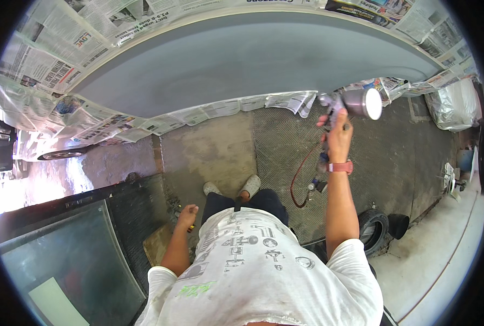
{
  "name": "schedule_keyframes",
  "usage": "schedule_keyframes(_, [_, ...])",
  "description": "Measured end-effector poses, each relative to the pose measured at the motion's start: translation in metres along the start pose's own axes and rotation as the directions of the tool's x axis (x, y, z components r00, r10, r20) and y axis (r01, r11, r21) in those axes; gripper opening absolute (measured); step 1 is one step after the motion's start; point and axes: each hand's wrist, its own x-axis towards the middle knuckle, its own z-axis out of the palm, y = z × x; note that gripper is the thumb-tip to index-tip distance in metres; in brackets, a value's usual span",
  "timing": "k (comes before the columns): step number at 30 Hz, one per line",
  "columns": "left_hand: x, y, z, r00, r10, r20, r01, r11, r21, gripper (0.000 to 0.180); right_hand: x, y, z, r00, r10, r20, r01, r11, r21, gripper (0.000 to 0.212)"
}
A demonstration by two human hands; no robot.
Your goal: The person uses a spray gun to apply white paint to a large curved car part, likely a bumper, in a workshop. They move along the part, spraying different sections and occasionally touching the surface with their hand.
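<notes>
My right hand [340, 138], with a red band at its wrist, is closed round the grip of a paint spray gun [335, 103]. The gun's metal cup [359, 103] tilts to the right, showing a white round end. A dark red hose [295, 179] with fittings hangs below that hand. Ahead of the gun spreads a smooth grey panel [209, 65], edged with masking newspaper [198, 113]. By my left side, my left hand [186, 217] is held low with its fingers curled. A small yellow-and-black thing [191, 229] shows beside it; whether the hand holds it cannot be told.
A tire [373, 231] lies on the floor at right, near a long white surface [437, 261]. Plastic wrapping covers a bulky object [455, 106] at far right. A glass pane [73, 261] stands at lower left. Farther left is a car wheel [63, 154].
</notes>
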Motion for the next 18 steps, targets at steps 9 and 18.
schedule_keyframes(9, [0.011,0.015,-0.008,0.999,0.042,0.016,-0.042,0.999,0.005,0.051,0.013,-0.043,-0.056,0.952,-0.062,-0.301,0.064,0.998,-0.004,0.068])
schedule_keyframes(18, [-0.005,0.004,-0.014,1.000,-0.018,0.001,0.018,1.000,0.015,0.050,-0.028,-0.072,0.044,0.999,0.016,0.036,-0.021,0.988,0.154,0.064])
